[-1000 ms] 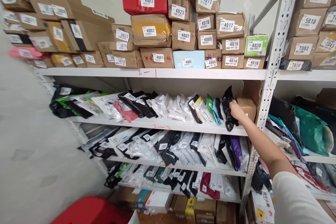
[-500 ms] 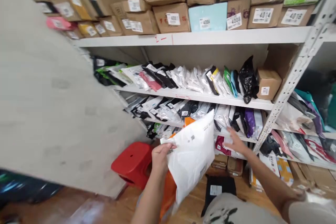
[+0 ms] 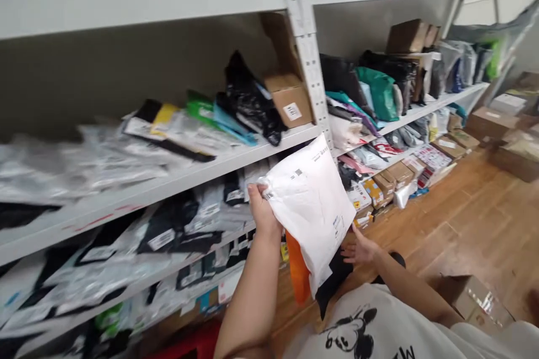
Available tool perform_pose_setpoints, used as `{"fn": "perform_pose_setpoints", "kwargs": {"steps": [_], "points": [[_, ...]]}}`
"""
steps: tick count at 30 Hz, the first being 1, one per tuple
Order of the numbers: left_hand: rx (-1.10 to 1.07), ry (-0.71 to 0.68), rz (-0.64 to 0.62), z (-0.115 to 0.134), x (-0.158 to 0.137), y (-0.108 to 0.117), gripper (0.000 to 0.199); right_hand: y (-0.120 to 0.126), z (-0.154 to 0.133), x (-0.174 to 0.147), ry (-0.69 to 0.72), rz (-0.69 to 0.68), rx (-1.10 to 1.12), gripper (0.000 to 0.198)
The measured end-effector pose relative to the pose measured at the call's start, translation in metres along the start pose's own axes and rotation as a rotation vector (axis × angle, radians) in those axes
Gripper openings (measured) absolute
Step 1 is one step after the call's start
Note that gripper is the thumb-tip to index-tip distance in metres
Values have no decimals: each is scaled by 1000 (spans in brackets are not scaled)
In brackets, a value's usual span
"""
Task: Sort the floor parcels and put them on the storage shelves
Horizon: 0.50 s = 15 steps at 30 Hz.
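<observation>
Change: the view has swung right along the shelving since half a second ago; the right hand, then up by the lower shelf, is now down under the white bag, which the left hand holds much as before.
Left hand: its grip is closed on the white bag's upper left edge, thumb across the front, fingers behind. It carries the whole stack.
White bag: front of the stack, tilted, long axis running from upper left down to lower right. It hangs just in front of the upright, below the brown box.
Behind the bag: an orange bag and a black bag peek out at the bottom, pressed against it.
Right hand: open, fingers spread, palm up, holding nothing. It sits at the white bag's lower right corner, touching or nearly touching the black bag; which, I cannot tell.
Key relation: the stack lies up and to the left of the open right hand, and the left hand is the one gripping it.
Shelf: left of the upright, packed with soft bags, blurred.
</observation>
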<state>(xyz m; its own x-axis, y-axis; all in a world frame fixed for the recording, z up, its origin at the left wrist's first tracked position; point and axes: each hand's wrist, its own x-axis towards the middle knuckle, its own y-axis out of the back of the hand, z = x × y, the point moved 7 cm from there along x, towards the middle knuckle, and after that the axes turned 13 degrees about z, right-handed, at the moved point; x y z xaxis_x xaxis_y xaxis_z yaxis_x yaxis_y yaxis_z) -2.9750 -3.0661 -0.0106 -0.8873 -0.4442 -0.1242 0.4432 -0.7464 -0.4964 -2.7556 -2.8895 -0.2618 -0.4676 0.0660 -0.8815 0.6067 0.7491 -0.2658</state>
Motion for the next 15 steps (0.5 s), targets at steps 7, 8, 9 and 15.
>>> {"fn": "perform_pose_setpoints", "kwargs": {"steps": [7, 8, 9, 15], "points": [[-160, 146, -184, -84, -96, -155, 58, 77, -86, -22, 209, -260, 559, 56], [-171, 154, -223, -95, -112, -178, 55, 107, -105, -26, 265, -247, 570, 55], [-178, 164, -269, -105, -129, -201, 53, 139, -125, -32, 325, -222, 572, 54], [-159, 256, -562, -178, -247, -323, 62, 364, -239, -112, 790, 219, 679, 56]]}}
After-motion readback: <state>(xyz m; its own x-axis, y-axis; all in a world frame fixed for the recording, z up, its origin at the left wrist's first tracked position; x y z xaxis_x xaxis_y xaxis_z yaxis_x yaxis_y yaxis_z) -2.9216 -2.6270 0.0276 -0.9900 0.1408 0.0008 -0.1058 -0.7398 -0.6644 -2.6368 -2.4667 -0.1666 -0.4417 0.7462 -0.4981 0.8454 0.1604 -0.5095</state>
